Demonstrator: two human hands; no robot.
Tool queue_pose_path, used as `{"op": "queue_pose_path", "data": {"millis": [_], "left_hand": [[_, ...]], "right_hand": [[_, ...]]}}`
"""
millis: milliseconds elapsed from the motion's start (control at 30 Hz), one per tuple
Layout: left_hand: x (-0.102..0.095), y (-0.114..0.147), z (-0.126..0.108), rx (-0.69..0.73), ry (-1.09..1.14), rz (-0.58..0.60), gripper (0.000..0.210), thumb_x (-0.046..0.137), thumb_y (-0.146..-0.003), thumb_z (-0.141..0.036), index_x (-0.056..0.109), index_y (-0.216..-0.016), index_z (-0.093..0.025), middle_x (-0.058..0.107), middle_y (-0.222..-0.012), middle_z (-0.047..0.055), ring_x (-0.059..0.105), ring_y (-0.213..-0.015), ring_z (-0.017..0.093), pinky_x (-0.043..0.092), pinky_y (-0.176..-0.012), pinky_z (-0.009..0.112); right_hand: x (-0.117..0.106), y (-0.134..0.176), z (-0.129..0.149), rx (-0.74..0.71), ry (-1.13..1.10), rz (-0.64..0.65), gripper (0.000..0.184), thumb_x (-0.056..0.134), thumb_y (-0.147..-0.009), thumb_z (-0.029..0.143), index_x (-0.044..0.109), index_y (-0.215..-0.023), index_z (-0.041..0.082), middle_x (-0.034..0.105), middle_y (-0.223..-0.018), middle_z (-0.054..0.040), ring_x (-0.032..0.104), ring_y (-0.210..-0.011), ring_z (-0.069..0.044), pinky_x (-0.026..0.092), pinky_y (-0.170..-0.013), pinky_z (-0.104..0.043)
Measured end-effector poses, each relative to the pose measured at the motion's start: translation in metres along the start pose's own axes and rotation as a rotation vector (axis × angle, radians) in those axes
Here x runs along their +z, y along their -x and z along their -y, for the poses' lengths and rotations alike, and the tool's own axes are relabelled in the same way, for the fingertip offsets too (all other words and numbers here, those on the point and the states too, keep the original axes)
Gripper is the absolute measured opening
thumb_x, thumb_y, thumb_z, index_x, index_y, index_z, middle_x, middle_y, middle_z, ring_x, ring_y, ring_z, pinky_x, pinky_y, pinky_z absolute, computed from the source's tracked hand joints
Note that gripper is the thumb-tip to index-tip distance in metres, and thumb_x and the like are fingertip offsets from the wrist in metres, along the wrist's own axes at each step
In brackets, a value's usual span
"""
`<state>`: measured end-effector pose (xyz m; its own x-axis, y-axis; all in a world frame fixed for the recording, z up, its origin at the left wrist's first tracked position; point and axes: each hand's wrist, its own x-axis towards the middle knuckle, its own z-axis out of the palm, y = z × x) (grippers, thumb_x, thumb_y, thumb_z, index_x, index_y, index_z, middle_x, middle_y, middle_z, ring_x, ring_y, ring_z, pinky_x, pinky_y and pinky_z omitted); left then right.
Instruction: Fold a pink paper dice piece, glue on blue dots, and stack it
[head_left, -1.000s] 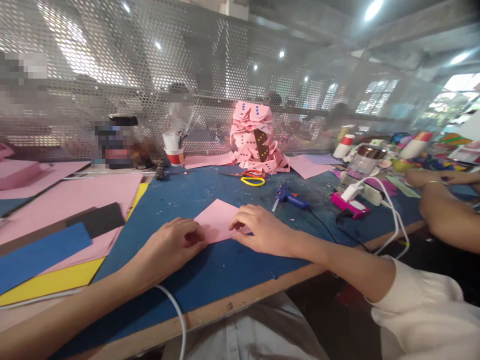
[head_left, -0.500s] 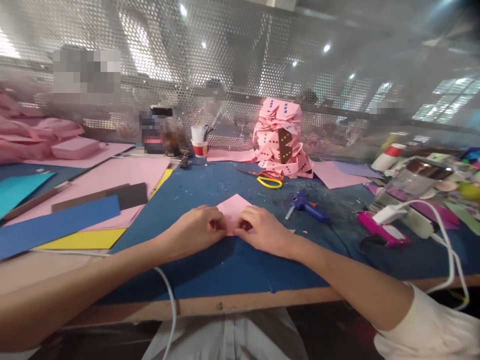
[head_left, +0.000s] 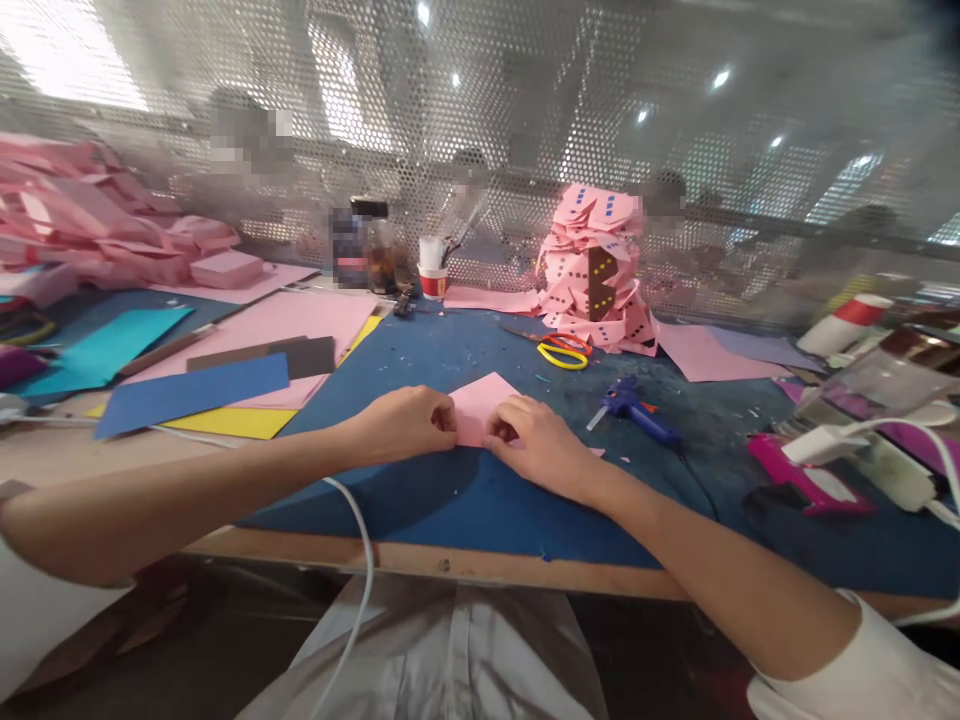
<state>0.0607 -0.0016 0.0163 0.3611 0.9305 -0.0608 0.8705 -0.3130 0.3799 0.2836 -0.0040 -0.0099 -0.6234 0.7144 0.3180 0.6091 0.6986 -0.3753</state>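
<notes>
A piece of pink paper with a pointed far corner lies on the blue mat in front of me. My left hand pinches its near left edge, fingers curled and thumb pressed in. On the right side of the sheet, my right hand is closed the same way at the near edge. Both hands partly cover the paper. To the right of it lies a blue glue gun. Beyond the paper rest scissors with red and yellow handles.
A tall stack of dotted pink paper pieces stands at the back. Blue, brown and yellow strips lie over pink sheets at left. A pink device and clear container sit at right. A white cable hangs over the table edge.
The view has turned left, so everything sits further right in the picture. Both hands still hold the pink paper; the gap between them has widened slightly.
</notes>
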Motion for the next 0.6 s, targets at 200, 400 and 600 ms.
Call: {"op": "queue_pose_path", "data": {"millis": [200,400,600], "left_hand": [[-0.005,0.002,-0.003,-0.016,-0.051,-0.009,0.017,0.061,-0.073,-0.036,0.072,-0.075,-0.022,0.072,-0.073,0.002,0.063,-0.066,0.020,0.035,-0.056,0.026],[-0.008,0.009,-0.001,0.009,-0.065,-0.017,0.019,0.059,-0.077,-0.034,0.073,-0.081,-0.022,0.073,-0.077,0.002,0.062,-0.068,0.019,0.036,-0.059,0.027],[-0.012,0.011,-0.001,0.038,-0.050,0.004,0.018,0.058,-0.077,-0.029,0.074,-0.082,-0.021,0.074,-0.078,0.001,0.064,-0.070,0.018,0.038,-0.060,0.026]], "right_hand": [[-0.001,0.000,-0.001,0.007,0.008,0.009,0.009,0.065,-0.093,0.025,0.063,-0.089,0.018,0.066,-0.091,-0.0035,0.057,-0.087,-0.017,0.042,-0.080,-0.031],[0.000,0.000,-0.001,0.002,0.009,0.004,0.009,0.065,-0.093,0.026,0.064,-0.088,0.018,0.066,-0.090,-0.0033,0.057,-0.086,-0.017,0.042,-0.080,-0.031],[0.000,0.000,0.000,-0.004,0.001,0.004,0.010,0.064,-0.094,0.027,0.063,-0.088,0.018,0.066,-0.089,-0.0035,0.058,-0.086,-0.017,0.042,-0.081,-0.031]]}}
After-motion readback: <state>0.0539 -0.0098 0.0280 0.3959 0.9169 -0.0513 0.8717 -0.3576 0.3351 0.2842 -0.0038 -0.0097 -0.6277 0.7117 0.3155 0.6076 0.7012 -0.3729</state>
